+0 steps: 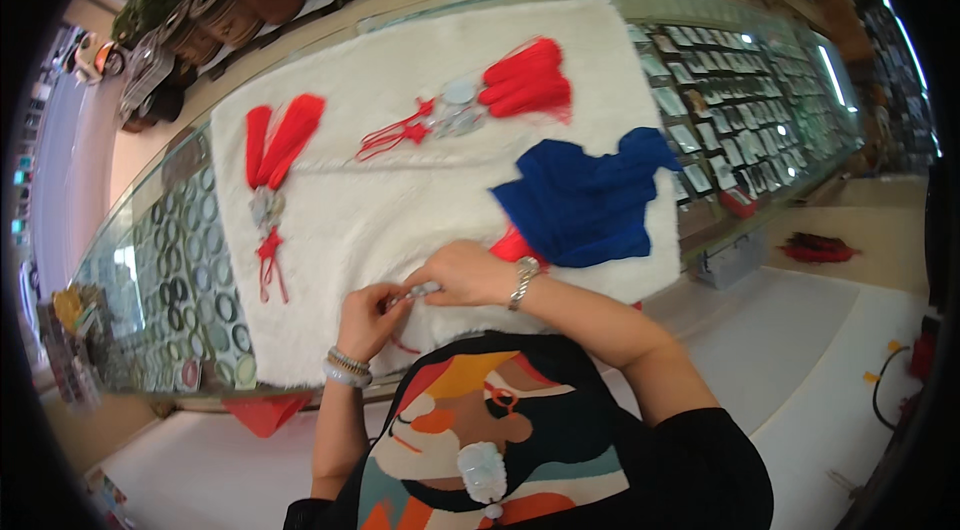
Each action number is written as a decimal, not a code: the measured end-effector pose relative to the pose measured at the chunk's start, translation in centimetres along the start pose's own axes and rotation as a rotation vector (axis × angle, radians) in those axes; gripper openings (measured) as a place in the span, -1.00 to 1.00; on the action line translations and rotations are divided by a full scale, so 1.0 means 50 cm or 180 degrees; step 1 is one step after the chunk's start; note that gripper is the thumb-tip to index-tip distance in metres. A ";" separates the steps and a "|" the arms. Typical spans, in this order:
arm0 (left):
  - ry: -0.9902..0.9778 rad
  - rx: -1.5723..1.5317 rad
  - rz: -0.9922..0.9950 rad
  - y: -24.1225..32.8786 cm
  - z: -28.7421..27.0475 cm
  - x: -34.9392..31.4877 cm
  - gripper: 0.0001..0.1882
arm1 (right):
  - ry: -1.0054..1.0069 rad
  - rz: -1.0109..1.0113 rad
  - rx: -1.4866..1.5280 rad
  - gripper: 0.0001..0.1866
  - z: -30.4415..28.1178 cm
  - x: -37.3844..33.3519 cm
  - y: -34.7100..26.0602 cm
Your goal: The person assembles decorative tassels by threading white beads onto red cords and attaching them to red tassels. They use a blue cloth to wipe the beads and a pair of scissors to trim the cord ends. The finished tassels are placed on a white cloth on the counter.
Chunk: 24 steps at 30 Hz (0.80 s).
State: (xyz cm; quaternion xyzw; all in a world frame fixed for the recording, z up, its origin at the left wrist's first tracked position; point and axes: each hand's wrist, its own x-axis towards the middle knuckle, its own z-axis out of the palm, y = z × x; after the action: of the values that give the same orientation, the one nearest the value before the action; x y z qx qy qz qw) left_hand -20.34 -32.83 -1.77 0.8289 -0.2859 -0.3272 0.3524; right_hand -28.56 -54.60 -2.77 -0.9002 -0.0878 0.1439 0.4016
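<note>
Bangles (178, 292) inside glass case (145, 202), left hand (366, 318) and right hand (466, 273) pinching pale beads (427, 288)

The tassels (528, 80) are red, the cloth (590, 205) plain blue, the towel (390, 75) white.

I'm in a black fabric T-shirt with short sleeves (715, 450). Front carries 1 big abstract print (455, 400) in flat curved patches: cream, brown, yellow, orange, muted teal, plus 1 red ring outline. Over it: 1 chunky pale greenish-white stone pendant (482, 473), rounded outline, with 1 small round pale bead (493, 510) just below. My right hand (465, 273) is bare; wrist has 1 silver-toned metal band (524, 282), watch-like, detail blurred. My left hand (370, 320) is bare too; wrist has 1 smooth whitish bangle (346, 377) beside tan-and-dark beaded strands (348, 361), count unclear.
</note>
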 end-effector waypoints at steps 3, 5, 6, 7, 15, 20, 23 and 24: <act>0.0133 0.0236 0.0123 -0.031 0.011 -0.003 -0.76 | 0.0148 -0.0201 -0.0046 -0.58 0.034 0.004 0.012; 0.0171 0.0020 0.0016 -0.039 0.018 -0.001 -0.67 | 0.0333 -0.0354 0.0195 -0.59 0.054 0.013 0.017; 0.0212 0.0148 -0.0036 -0.035 0.021 0.004 -0.63 | 0.0450 -0.0358 0.0365 -0.58 0.059 0.016 0.018; 0.0036 0.0233 -0.0270 -0.031 0.018 0.015 -0.77 | 0.0484 -0.0335 0.0239 -0.58 0.062 0.023 0.020; -0.0428 -0.0234 -0.0417 0.005 -0.001 0.019 -0.63 | 0.0321 -0.0253 -0.0474 -0.64 0.084 0.084 0.041; -0.0278 -0.0218 -0.0196 -0.009 -0.003 0.022 -0.65 | 0.0450 -0.0146 -0.0244 -0.58 0.121 0.109 0.057; -0.0187 -0.0101 -0.0213 -0.004 0.000 0.020 -0.66 | 0.0362 -0.0181 -0.0203 -0.52 0.122 0.109 0.055; -0.0181 -0.0094 -0.0210 -0.001 0.001 0.021 -0.66 | 0.0344 -0.0141 -0.0182 -0.50 0.121 0.106 0.052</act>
State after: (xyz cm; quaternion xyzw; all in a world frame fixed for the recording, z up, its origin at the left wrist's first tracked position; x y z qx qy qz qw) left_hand -19.72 -33.55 -2.20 0.8229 -0.2635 -0.3662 0.3454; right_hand -25.43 -50.64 -9.56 -0.9156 -0.0898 0.0835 0.3830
